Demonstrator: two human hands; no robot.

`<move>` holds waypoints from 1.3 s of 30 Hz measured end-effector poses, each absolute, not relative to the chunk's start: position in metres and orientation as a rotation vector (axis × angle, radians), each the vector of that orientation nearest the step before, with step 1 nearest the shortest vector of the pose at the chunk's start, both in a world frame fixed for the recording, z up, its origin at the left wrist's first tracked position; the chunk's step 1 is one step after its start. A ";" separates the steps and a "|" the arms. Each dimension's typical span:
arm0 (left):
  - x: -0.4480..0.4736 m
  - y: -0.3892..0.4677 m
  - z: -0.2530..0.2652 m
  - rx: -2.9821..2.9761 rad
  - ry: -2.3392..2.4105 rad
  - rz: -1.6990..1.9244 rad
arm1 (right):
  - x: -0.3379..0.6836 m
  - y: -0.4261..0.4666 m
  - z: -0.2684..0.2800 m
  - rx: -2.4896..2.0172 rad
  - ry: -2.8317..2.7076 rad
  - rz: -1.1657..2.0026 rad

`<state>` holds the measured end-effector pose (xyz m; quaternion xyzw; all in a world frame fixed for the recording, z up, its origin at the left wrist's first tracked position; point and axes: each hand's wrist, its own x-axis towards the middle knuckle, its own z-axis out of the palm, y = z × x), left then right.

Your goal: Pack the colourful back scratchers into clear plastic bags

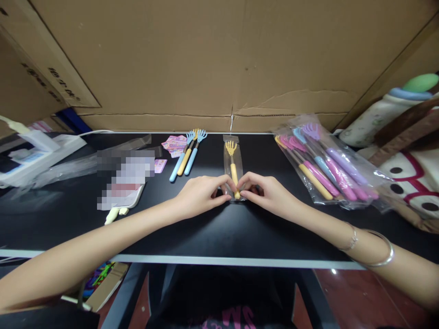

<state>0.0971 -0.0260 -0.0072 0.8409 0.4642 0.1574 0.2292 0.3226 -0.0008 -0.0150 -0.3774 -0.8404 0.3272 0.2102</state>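
A yellow back scratcher (233, 171) lies in a narrow clear plastic bag (227, 160) on the black table, its claw pointing away from me. My left hand (205, 194) pinches the bag's near end from the left, fingers closed. From the other side, my right hand (265, 192) pinches the same end by the handle's tip. Left of the bag lie loose back scratchers, two blue (194, 155) and one yellow (185, 160). Behind and beside them is a pile of small pink printed cards (174, 145).
At right, a large clear bag (317, 192) holds several coloured back scratchers. Beyond it stand a bottle (377, 116) and a cloth bag with cartoon eyes (411, 183). A phone (128, 183), plastic wrap (72, 167) and power strip (41, 157) lie left. Cardboard (219, 59) walls the back.
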 end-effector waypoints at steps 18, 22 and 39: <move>0.091 -0.026 -0.008 2.805 1.026 0.378 | 0.331 0.006 -0.015 -1.049 -2.474 0.627; 0.090 -0.026 -0.010 2.861 0.994 0.413 | 0.333 0.005 -0.010 -1.133 -2.494 0.519; 0.090 -0.024 -0.016 2.966 0.960 0.498 | 0.332 0.014 -0.011 -1.335 -2.341 0.567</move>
